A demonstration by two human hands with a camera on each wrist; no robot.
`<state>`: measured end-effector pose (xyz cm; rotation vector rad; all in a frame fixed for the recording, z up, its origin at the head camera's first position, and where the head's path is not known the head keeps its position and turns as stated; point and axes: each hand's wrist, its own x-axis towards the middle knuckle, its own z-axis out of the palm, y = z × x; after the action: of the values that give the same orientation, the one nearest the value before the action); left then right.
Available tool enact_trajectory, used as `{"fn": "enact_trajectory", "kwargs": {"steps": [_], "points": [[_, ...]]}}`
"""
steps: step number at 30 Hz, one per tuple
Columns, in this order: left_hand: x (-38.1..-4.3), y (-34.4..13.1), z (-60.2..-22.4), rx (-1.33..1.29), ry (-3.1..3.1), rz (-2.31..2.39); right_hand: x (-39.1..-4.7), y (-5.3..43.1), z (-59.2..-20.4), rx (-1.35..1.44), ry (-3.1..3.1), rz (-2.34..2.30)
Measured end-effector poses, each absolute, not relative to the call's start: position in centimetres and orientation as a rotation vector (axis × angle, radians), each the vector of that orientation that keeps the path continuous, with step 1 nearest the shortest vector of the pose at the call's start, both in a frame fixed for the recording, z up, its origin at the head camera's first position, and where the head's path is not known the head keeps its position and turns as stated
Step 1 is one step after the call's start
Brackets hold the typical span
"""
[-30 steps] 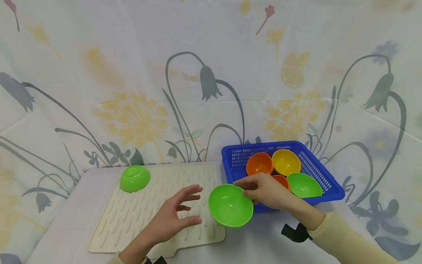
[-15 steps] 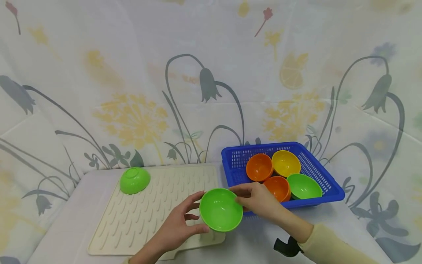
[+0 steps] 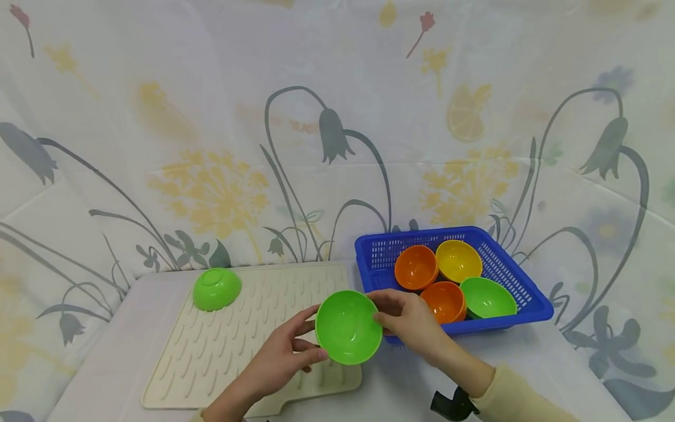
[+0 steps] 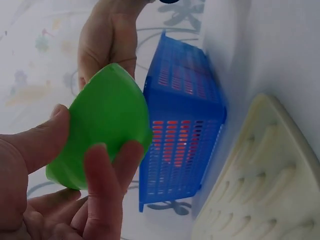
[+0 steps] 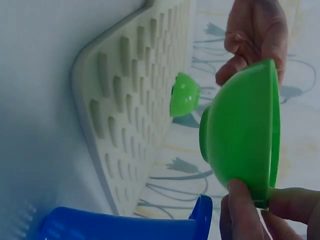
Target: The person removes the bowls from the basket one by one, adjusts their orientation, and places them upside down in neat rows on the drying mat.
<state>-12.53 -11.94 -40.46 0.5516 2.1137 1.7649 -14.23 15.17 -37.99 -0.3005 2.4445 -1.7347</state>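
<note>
Pinching the right rim of the held green bowl (image 3: 348,328), the fingers of my right hand (image 3: 408,325) are drawn together, thumb inside and the others behind. My left hand (image 3: 282,357) grips the opposite side, thumb and fingers spread about the bowl's wall. I have it raised over the near right corner of the cream mat (image 3: 263,316), hollow tipped toward the head camera. Just to its right stands the blue basket (image 3: 529,313); its rim is the nearest obstacle, and my right hand hides the near left corner. Inside I see two orange bowls (image 3: 445,303), a yellow bowl (image 3: 459,261) and another green bowl (image 3: 487,299), all hollow side up. An upturned green bowl (image 3: 217,289) sits on the mat's far left corner, well apart from both hands. Mat and basket rest on the white table (image 3: 100,351), a flower-printed cloth (image 3: 227,76) behind. My forearms slant inward toward each other; a cream sleeve (image 3: 519,398) and black strap (image 3: 453,405) show on the right.
</note>
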Motion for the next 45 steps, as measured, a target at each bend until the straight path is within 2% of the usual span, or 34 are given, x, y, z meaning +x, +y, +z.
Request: {"fn": "enact_trajectory", "kwargs": {"steps": [16,32,39,45], "points": [[-12.8,-12.7,-40.9,0.705,2.344,1.709,-14.1,15.2,-38.0,-0.350,2.136,-1.900],[-12.6,-13.1,-40.7,1.245,2.690,1.517,-13.9,14.1,-37.6,-0.263,2.028,-1.952],[-13.1,-13.2,-41.1,1.050,2.615,1.766,-13.6,14.3,-37.7,-0.306,1.988,-2.035],[-13.2,-13.3,-41.1,0.763,2.339,1.930,-13.4,14.3,-38.0,-0.323,1.965,-2.115]]}}
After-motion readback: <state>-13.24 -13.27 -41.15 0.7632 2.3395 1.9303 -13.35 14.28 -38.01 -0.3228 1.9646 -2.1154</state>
